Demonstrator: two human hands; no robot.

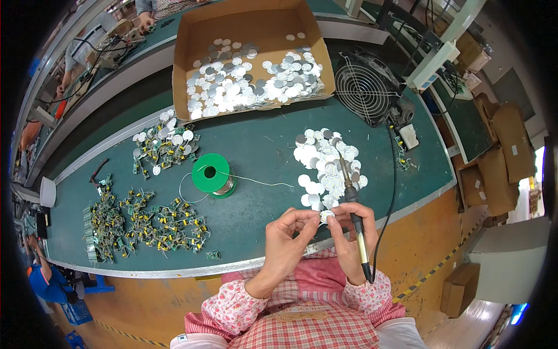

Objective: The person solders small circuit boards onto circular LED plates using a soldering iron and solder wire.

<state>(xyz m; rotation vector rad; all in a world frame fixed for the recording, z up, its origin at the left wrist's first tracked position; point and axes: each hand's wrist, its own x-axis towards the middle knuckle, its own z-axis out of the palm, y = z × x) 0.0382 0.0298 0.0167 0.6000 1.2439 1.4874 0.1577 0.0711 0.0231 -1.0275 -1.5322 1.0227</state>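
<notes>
My left hand (pixel 286 238) pinches the left edge of a small white disc (pixel 326 217) with thumb and index finger. On its other side, my right hand (pixel 350 237) has fingertips on the same disc. A soldering iron (pixel 361 241) also rests in my right hand, its tip pointing away over the pile and its cord end toward me. Just beyond my hands lies a loose pile of white and grey discs (pixel 317 154). A green spool of solder wire (pixel 210 167) stands to the left, with a loose strand reaching right.
Small circuit boards with yellow parts (pixel 165 224) lie at left, and a heap of boards with discs (pixel 165 142) lies behind them. At the back stands a cardboard box (pixel 247 26) of discs. A fan (pixel 363 87) sits at back right. Other people work beyond the bench.
</notes>
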